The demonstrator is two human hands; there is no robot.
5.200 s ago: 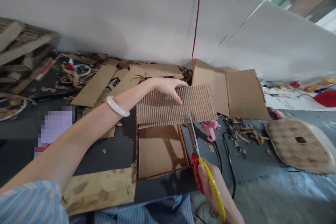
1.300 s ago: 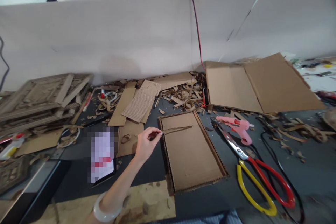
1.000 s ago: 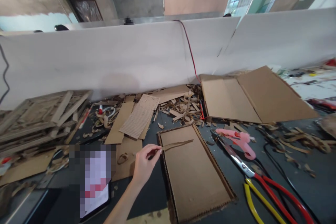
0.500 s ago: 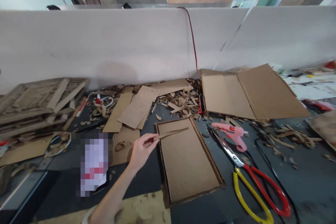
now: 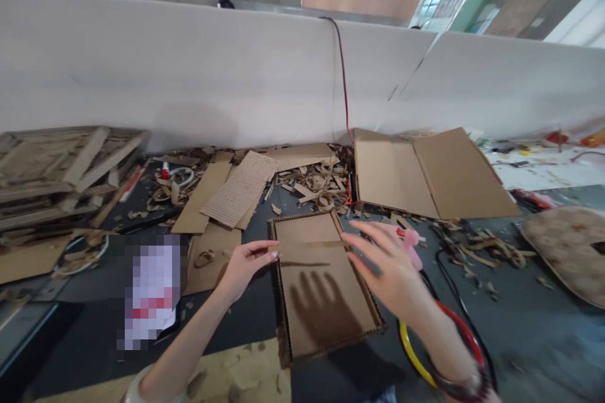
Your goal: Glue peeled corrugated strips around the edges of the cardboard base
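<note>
A shallow cardboard tray [image 5: 326, 321] with raised, ridged edges lies on the dark table in front of me. Between finger and thumb, my left hand [image 5: 246, 267] pinches one end of a thin cardboard strip [image 5: 309, 246]. The strip stretches level across the upper part of the tray. My right hand [image 5: 390, 264] is slightly blurred, its fingers spread, beside the strip's right end; whether a fingertip touches it I cannot tell. Its shadow falls inside the tray. Partly behind that hand are a pink glue gun [image 5: 412, 245] and scissors with red and yellow handles [image 5: 411, 356].
Loose cardboard sheets [image 5: 241, 186] and scraps [image 5: 326, 186] lie at the back, near a folded cardboard panel [image 5: 463, 176]. A stack of cardboard frames [image 5: 61, 176] stands at left, above a pixelated phone-like item [image 5: 154, 289]. A black cord [image 5: 456, 289] runs at right.
My right hand has come into view from the right and reached over to the strip's far end. The strip, still in my left hand, now lies straighter across the tray. The view has shifted slightly.
</note>
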